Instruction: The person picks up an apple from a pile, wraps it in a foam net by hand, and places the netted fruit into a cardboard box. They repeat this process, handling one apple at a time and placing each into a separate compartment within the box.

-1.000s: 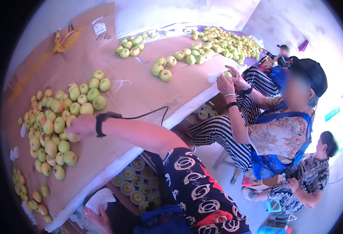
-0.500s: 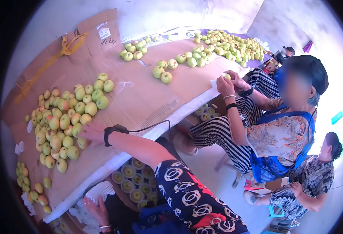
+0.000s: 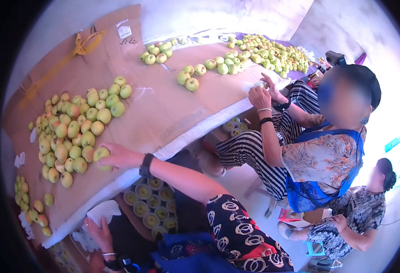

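My right hand is closed round a green apple at the near edge of a large apple pile. Lower down, beside the table's front edge, my left hand grips a white foam net sleeve that stands up from its fingers. Just right of that sleeve, below the tabletop, is a box of apples set in rows, each in a pale sleeve. Part of this box is hidden by my clothing.
Cardboard covers the table, which has a padded white edge. More apples lie along the back. On the right a co-worker in a blue vest handles something small and pale. Another person sits behind, near a teal stool.
My right hand has drawn back from the pile toward the table edge, now with an apple in it. The left hand still holds the foam sleeve, slightly lower and further left in view.
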`<state>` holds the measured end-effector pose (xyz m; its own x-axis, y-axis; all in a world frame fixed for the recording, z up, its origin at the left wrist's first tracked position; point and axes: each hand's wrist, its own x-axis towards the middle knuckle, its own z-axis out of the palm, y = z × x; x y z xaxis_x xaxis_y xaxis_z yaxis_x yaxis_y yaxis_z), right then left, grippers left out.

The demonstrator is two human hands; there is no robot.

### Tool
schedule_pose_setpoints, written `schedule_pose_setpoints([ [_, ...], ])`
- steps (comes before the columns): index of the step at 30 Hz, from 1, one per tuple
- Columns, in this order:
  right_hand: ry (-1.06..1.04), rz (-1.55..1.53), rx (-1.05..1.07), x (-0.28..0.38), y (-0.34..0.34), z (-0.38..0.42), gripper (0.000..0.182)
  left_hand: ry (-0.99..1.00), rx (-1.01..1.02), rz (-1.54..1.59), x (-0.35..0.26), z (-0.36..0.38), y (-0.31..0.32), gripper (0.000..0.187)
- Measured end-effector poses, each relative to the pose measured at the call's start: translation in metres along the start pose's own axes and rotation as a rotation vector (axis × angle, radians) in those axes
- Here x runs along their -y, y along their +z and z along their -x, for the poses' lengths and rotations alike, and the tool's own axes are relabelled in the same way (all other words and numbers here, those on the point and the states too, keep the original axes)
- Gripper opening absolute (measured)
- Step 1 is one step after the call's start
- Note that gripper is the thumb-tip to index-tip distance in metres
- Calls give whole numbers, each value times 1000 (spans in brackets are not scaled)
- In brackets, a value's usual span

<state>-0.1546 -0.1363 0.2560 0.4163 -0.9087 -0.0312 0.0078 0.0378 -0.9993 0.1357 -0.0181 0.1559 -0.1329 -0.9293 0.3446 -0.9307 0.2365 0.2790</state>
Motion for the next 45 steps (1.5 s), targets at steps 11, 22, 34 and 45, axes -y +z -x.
schedule_pose_setpoints([
  [11, -120, -89, 117, -34, 76, 46, 49, -53, -44, 103, 7, 6, 2, 39],
  [22, -50, -88, -23, -83, 51, 57, 45, -78, -70, -23, -3, -2, 11, 44],
  [34, 87, -400, -123, -85, 30, 60, 42, -109, 15, -124, 12, -8, 15, 47],
  [45, 168, -872, -93, -88, 30, 50, 40, -195, 27, -248, 4, -8, 13, 55],
])
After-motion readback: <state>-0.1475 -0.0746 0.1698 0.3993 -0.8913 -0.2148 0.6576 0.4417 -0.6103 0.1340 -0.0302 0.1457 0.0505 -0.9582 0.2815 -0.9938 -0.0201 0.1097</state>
